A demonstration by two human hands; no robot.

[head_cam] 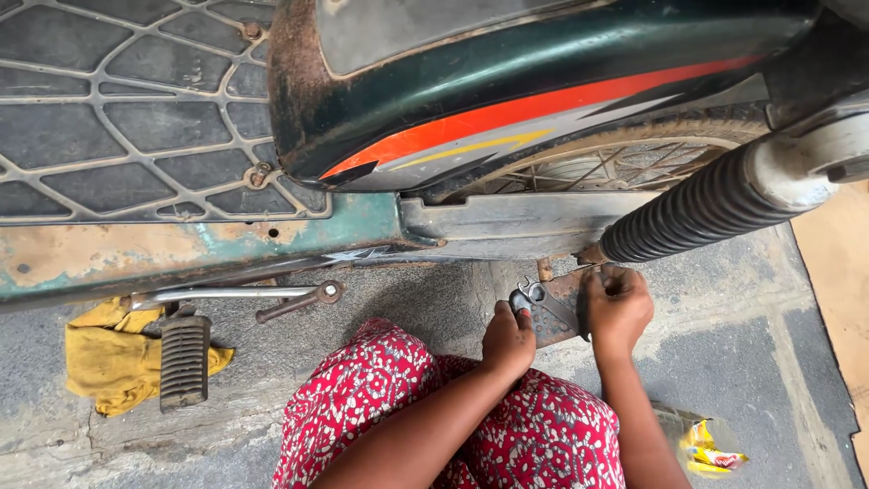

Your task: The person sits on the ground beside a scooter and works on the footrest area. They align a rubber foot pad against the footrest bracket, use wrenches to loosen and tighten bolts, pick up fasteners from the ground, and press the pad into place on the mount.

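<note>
Grey paving (742,362) lies beneath a green motorcycle (507,81). Crouched beside it, a person's left hand (507,340) closes its grip on a spanner (529,294) at a rusty bracket (561,312); the right hand (617,308) clasps the bracket's top, apparently steadying it. The fastener looks not yet removed. A yellow rag (100,362) lies nearby.

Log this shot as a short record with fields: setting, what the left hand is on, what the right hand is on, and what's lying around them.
Setting: beside a motorcycle on pavement
Left hand: holds a metal wrench near its jaw end
Right hand: closed on something at the rusty plate, hidden by the fingers
Above hands: black shock spring
Left side: yellow rag, ribbed footpeg
Lower right: yellow wrapper
</note>
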